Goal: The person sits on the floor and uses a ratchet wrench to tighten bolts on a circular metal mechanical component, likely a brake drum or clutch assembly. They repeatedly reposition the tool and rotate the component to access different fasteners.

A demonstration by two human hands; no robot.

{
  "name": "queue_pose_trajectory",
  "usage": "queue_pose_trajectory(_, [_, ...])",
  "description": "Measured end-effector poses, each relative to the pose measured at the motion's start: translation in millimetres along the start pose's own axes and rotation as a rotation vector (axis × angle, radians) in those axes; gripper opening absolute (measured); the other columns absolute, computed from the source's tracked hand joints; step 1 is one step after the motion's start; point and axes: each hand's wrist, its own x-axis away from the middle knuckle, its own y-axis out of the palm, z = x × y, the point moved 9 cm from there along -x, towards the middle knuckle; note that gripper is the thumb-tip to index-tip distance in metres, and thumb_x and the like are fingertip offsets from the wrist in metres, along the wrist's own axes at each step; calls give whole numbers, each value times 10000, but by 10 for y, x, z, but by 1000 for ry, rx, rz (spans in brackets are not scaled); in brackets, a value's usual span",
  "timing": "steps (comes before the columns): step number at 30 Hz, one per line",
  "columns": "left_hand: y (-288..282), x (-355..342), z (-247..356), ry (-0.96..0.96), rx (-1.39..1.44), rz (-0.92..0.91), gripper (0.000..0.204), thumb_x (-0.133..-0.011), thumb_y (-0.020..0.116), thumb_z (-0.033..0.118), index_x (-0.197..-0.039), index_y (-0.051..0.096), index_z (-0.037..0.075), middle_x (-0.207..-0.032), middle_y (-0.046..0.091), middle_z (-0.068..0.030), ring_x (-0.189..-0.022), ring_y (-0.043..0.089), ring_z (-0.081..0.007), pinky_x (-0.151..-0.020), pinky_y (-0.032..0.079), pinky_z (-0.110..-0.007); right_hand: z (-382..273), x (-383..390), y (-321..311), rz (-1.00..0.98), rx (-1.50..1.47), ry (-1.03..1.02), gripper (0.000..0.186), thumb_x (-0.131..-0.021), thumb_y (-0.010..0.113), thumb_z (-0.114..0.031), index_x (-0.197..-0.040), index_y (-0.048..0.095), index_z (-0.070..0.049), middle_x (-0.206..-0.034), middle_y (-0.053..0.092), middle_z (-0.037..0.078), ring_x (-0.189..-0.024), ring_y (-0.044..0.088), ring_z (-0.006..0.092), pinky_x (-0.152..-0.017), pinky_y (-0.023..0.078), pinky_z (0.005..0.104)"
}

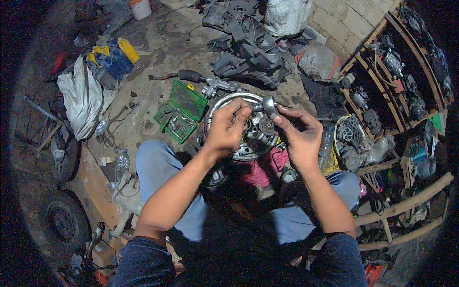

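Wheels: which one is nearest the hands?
The silver rim, partly hidden behind the left hand and the right hand. It has no tyre; the dark wheel at lower left has one and lies well away.

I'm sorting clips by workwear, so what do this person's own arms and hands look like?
Short, dark navy sleeves end near the elbows, leaving the forearms bare. The left hand and right hand wear no gloves, and no watch shows. The right looks darkly smudged, perhaps with grease.
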Motion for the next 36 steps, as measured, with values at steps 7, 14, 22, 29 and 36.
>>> queue_pose_trajectory(7, [0, 2, -206, -116, 149, -93, 397, -1056, 532, 389, -941, 588, 13, -813, 566, -33, -760, 538, -132, -710, 478, -318, 566, 108, 220, -236, -592, 573, 458, -917, 758, -188, -1280, 617, 51, -996, 700, 73, -685, 640, 130, -563, 504, 247])
queue_pose_trajectory(14, [-69, 18, 168, 174, -151, 70, 219, -982, 616, 221, -960, 607, 4, -856, 620, -133, -788, 630, -212, -673, 515, -401, 559, 140, 204, -201, -568, 652, 382, -958, 707, -212, -1262, 645, 12, -907, 693, 56, -646, 617, 116, -531, 488, 237])
queue_pose_trajectory(22, [-15, -76, -77, -188, -96, -191, 303, -1011, 589, 281, -908, 604, -4, -740, 610, -65, -672, 619, -225, -637, 502, -398, 526, 87, 160, -163, -454, 595, 345, -948, 721, -222, -1212, 683, -2, -940, 710, 39, -644, 614, 93, -527, 478, 218])
queue_pose_trajectory(29, [-34, -98, 22, 77, -211, -95, 313, -1043, 549, 293, -1026, 649, -2, -897, 696, -85, -826, 652, -226, -795, 523, -376, 684, 96, 185, -142, -418, 601, 347, -957, 713, -266, -1175, 690, 3, -919, 701, 38, -620, 586, 87, -510, 452, 214])
queue_pose_trajectory(36, [270, 47, -566, -597, 336, -421, 504, -1098, 424, 402, -943, 685, 0, -587, 497, 24, -496, 453, -89, -504, 407, -273, 672, -39, 104, -242, -194, 453, 420, -954, 713, -317, -1226, 688, 2, -1026, 723, 99, -852, 655, 152, -747, 525, 284])
